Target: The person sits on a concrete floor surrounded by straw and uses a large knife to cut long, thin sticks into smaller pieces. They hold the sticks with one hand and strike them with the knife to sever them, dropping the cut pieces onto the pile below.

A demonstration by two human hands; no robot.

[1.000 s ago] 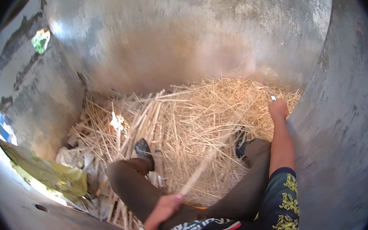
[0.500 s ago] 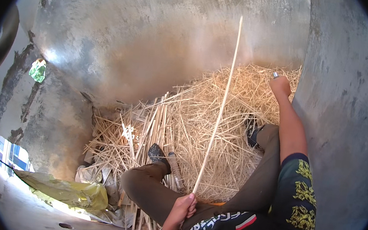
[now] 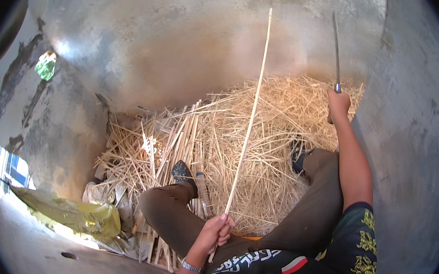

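My left hand (image 3: 214, 234), with a metal watch at the wrist, is closed round the lower end of a long, thin, pale bamboo strip (image 3: 254, 106). The strip rises from my lap, leaning slightly right, and its far tip shows against the back wall. At the right, my right hand (image 3: 340, 104) is wrapped round the handle of a long knife (image 3: 336, 50). Its narrow dark blade points up and away, seen nearly edge-on, with a shiny collar at the handle. The blade stands apart from the strip, to its right.
Loose shavings and thin strips (image 3: 274, 121) cover the floor round my bent legs. A bundle of pale slats (image 3: 185, 136) lies left of centre, beside a plastic bottle (image 3: 204, 193). Concrete walls (image 3: 185, 54) stand close behind and right. Yellow plastic sheeting (image 3: 90, 219) lies at lower left.
The knife's blade now shows, pointing upward; before, only its collar was visible at my right hand. My left hand and the strip have shifted slightly left and up in the picture.
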